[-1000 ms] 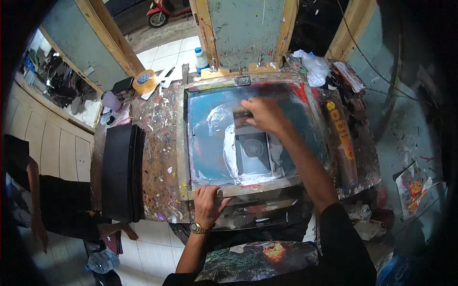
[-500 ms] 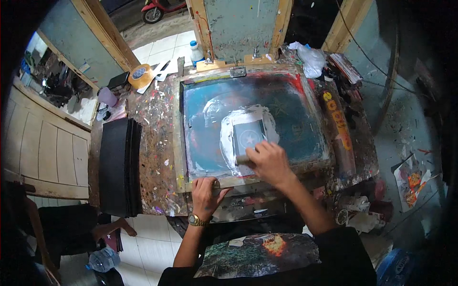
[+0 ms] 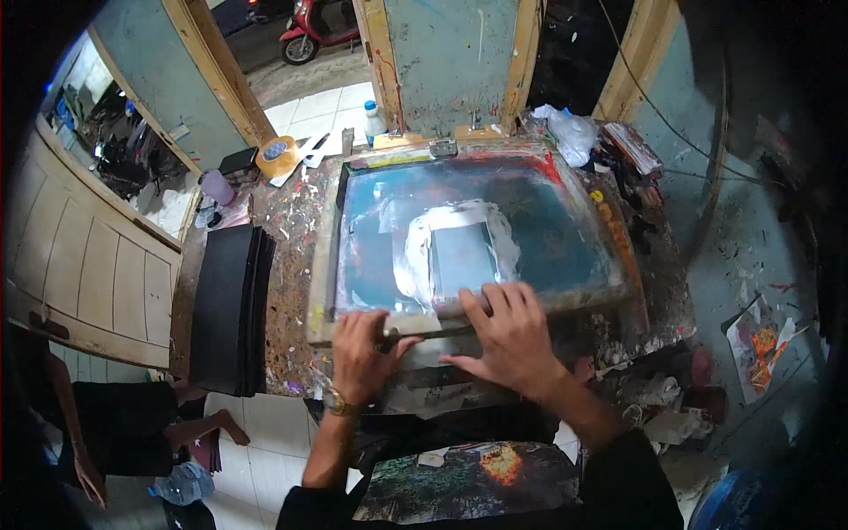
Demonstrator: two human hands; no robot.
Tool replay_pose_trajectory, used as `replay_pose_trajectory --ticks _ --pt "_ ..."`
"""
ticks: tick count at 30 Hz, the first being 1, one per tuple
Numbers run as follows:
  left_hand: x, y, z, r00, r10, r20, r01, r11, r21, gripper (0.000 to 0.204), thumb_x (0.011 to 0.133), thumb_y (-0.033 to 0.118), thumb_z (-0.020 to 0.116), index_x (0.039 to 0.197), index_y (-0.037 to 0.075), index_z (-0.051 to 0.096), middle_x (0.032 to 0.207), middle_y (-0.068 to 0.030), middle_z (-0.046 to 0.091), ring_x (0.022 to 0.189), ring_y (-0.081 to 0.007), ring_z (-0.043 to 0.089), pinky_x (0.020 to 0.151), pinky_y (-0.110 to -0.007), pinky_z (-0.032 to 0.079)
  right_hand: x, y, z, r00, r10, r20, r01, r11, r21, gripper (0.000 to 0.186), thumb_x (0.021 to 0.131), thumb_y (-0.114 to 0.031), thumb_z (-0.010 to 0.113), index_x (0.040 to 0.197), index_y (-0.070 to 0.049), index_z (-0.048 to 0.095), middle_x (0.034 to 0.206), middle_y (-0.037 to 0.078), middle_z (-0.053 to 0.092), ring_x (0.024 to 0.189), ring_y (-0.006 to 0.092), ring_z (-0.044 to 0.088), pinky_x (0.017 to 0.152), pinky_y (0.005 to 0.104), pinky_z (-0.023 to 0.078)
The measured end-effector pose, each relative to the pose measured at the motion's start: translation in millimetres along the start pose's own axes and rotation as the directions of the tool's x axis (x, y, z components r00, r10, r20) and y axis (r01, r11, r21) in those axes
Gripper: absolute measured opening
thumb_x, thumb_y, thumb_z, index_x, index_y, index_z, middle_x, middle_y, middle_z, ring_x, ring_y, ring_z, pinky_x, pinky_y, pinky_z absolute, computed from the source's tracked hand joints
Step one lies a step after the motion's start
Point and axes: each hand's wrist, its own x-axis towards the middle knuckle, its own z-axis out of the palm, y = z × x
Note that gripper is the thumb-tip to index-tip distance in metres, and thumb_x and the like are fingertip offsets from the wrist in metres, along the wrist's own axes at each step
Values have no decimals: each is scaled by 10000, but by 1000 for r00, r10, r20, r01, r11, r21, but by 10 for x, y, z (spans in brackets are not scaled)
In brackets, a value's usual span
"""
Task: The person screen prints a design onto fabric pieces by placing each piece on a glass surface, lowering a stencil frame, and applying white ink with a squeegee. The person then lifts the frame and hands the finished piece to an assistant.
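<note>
Both hands at the near rail of a screen-printing frame point(image 3: 323, 278). The left hand point(image 3: 360, 353) is partly closed on that rail near its left corner, fingers curled over the top, thumb stretched to the right; a watch point(image 3: 334, 402) circles the wrist. The right hand point(image 3: 511, 340) grips the same rail nearer its middle, fingers bent over the edge in a row, thumb spread toward the left hand, leaving a narrow gap between the two.

The frame, rectangular and of worn, paint-smeared wood, lies over the table point(image 3: 287, 265), whose brown surface is speckled with dried colour. Its taut blue-green mesh point(image 3: 565, 252) carries a thick, glossy loop of white paint point(image 3: 415, 265) around a smooth grey rectangle point(image 3: 464, 252). A metal clamp point(image 3: 443, 148) sits at the far rail. Left of the frame stands a neat stack of matt black sheets point(image 3: 230, 309).

Containers: beyond the far rail, a white bottle point(image 3: 372, 122) with a blue cap; past the far left corner, a translucent purple cup point(image 3: 216, 187); well below and left of the frame, a clear plastic bottle point(image 3: 183, 484). Their contents cannot be made out. Beside the far right corner rests a crumpled, whitish plastic bag point(image 3: 574, 137).
</note>
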Motion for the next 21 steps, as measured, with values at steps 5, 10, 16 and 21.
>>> replay_pose_trajectory --ticks 5,10,16,21 --pt "1275 294 -793 950 233 -209 -152 927 343 562 770 324 917 1157 18 648 909 -111 667 840 -286 634 789 -425 466 1262 473 -540 920 -317 -229 275 941 -197 891 510 -497 929 1240 -107 597 931 130 579 861 332 635 738 460 504" --pt "1787 3 254 925 249 -288 -252 967 28 387 866 286 828 1126 39 681 1023 -118 710 939 -308 658 903 -452 463 2443 765 -1404 959 -273 -77 259 953 -160 1003 560 -693 829 1241 24 656 1104 251 710 990 398 708 890 456 560" --pt "1359 -1265 2057 989 -128 74 117 983 140 746 978 580 591 1477 29 523 1528 -188 527 1491 -305 405 1216 -533 267 3020 861 -1511 979 -173 104 195 944 -265 1255 544 -886 737 1296 110 600 1210 305 692 1066 434 695 946 458 562" --pt "1434 -1317 2111 938 -239 252 193 962 193 702 1010 561 544 1508 67 523 1571 -138 500 1533 -274 344 1238 -581 176 3135 1065 -1530 978 -209 -7 198 936 -291 1308 538 -852 767 1363 142 560 1288 355 641 1164 439 664 1004 432 537"
